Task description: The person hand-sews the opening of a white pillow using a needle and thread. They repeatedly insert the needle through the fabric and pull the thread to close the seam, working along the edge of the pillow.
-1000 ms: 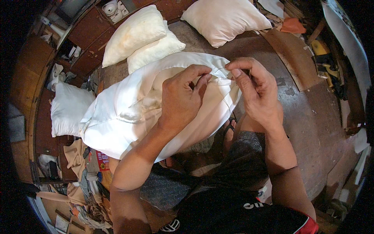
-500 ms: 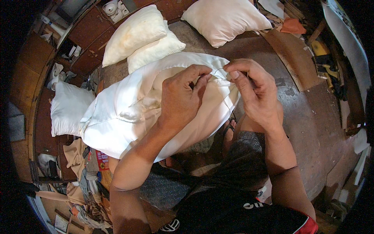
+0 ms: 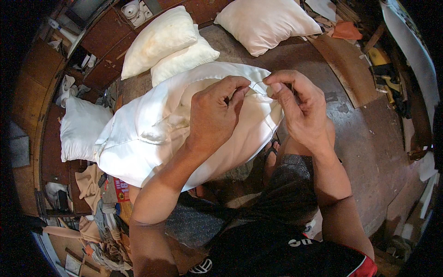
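A large white cushion (image 3: 138, 111) lies across my lap, with a gap in its cover where fluffy filling (image 3: 157, 135) shows. Above its far right part, my left hand (image 3: 217, 108) is closed in a pinch between thumb and forefinger. My right hand (image 3: 302, 101) pinches just to the right of it, thumb against forefinger. Between the two sets of fingertips runs a thin, curved thread (image 3: 259, 83). Whether a needle sits in the left fingertips is too small to tell.
Two cream pillows (image 3: 159, 41) are stacked beyond the cushion, and another pillow (image 3: 267, 25) lies at the far right. A white pillow (image 3: 83, 129) leans at the left. Loose cloth (image 3: 104, 226) is heaped at lower left; a brown board (image 3: 344, 69) lies at right.
Both hands stay nearly in place. The right fingertips have shifted very slightly left, and the thread between the hands still bows upward.
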`<move>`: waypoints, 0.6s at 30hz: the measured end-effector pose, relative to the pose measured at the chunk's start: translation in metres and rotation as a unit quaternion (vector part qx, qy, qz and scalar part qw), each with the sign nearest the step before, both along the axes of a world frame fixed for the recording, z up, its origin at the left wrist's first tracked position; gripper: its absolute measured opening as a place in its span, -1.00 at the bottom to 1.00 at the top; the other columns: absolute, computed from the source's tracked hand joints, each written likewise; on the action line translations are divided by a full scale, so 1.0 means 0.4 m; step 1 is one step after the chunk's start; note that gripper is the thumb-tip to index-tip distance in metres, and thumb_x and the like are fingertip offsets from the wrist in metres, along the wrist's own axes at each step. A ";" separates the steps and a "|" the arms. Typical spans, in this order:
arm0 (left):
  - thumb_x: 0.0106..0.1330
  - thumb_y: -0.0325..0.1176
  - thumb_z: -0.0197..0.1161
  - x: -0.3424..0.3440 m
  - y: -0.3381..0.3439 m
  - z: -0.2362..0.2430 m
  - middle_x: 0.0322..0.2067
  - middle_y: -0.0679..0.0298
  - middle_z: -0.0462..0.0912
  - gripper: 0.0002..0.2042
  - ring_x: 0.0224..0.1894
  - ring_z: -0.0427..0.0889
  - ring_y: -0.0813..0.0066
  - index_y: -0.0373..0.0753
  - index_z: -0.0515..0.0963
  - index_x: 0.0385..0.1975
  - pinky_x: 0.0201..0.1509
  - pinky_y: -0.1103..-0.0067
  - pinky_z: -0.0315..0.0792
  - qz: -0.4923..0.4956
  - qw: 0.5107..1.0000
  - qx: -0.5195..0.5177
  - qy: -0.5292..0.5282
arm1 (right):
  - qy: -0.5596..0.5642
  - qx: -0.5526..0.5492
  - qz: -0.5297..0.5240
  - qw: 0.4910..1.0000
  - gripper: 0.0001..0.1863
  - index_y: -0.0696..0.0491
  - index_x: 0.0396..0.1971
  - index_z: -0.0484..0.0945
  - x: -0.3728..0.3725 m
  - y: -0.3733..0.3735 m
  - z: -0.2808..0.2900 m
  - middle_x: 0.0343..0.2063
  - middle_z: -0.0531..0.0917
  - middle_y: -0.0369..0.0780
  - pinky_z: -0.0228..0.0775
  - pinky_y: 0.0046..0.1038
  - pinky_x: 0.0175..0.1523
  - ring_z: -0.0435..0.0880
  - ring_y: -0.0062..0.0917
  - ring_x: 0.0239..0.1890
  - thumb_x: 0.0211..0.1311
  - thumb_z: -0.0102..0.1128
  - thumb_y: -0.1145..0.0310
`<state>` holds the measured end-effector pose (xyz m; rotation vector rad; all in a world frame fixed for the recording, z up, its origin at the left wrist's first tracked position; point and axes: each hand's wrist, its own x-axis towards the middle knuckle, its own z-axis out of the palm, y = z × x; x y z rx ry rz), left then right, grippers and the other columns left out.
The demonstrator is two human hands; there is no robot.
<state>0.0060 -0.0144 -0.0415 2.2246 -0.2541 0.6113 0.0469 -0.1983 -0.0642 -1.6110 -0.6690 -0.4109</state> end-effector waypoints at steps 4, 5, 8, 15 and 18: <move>0.31 -0.47 0.29 -0.001 0.001 0.001 -0.30 0.17 0.75 -0.87 -0.36 0.68 0.50 -0.28 0.67 -0.19 -0.22 0.58 0.53 0.006 1.000 0.012 0.001 | 0.011 0.021 -0.008 1.000 -0.91 0.19 -0.25 0.65 0.003 0.006 -0.010 -0.36 0.70 -0.12 0.49 -0.45 -0.15 0.68 -0.42 -0.31 0.31 0.19 0.55; 0.31 -0.46 0.29 0.001 0.001 0.000 -0.30 0.16 0.75 -0.87 -0.35 0.69 0.48 -0.27 0.67 -0.19 -0.22 0.57 0.53 0.005 1.000 0.013 -0.004 | 0.010 0.022 -0.009 1.000 -0.91 0.19 -0.25 0.65 0.003 0.005 -0.010 -0.35 0.70 -0.11 0.49 -0.45 -0.15 0.69 -0.43 -0.31 0.31 0.19 0.55; 0.30 -0.48 0.29 0.000 0.000 0.009 -0.29 0.16 0.76 -0.87 -0.34 0.71 0.43 -0.27 0.68 -0.19 -0.21 0.55 0.55 0.002 1.000 0.025 0.005 | 0.023 0.013 -0.002 1.000 -0.90 0.18 -0.24 0.65 -0.001 0.002 -0.004 -0.34 0.71 -0.10 0.50 -0.46 -0.15 0.69 -0.43 -0.31 0.31 0.19 0.55; 0.30 -0.50 0.31 0.008 0.010 -0.002 -0.31 0.07 0.74 -0.89 -0.30 0.75 0.15 -0.29 0.65 -0.22 -0.23 0.43 0.57 -0.020 0.998 0.053 -0.032 | 0.027 -0.017 0.024 0.999 -0.89 0.17 -0.22 0.65 -0.009 0.001 0.004 -0.35 0.71 -0.09 0.51 -0.45 -0.16 0.70 -0.45 -0.32 0.33 0.17 0.52; 0.30 -0.50 0.31 0.011 0.013 -0.007 -0.32 0.07 0.74 -0.89 -0.30 0.75 0.17 -0.29 0.66 -0.22 -0.22 0.43 0.57 -0.024 0.998 0.055 -0.034 | 0.017 -0.024 0.029 0.999 -0.88 0.17 -0.21 0.65 -0.010 0.002 0.002 -0.36 0.71 -0.10 0.51 -0.46 -0.18 0.70 -0.46 -0.34 0.34 0.15 0.52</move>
